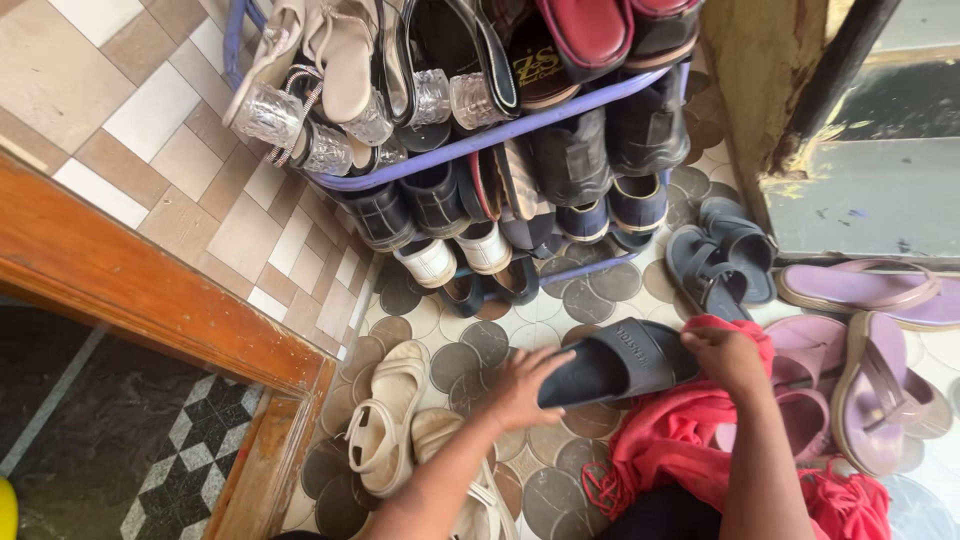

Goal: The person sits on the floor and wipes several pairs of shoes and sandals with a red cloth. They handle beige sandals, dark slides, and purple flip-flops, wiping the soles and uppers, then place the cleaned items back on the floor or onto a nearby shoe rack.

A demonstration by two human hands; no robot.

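We see both hands, left hand (520, 388) and right hand (722, 352), closed on the dark slide sandal's (615, 362) ends; the shoe rack (500, 135) stands just beyond, with bare floor (470, 345) between.

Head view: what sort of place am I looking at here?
Likely a home entryway by a door: a full shoe rack against the tiled wall, loose sandals on the floor, a wooden door frame. Both hands hold a dark slide.

Bare forearms, fringed red garment (690, 450)

Dark navy slide sandal (618, 362), tilted, on circle-patterned floor tiles (470, 340)
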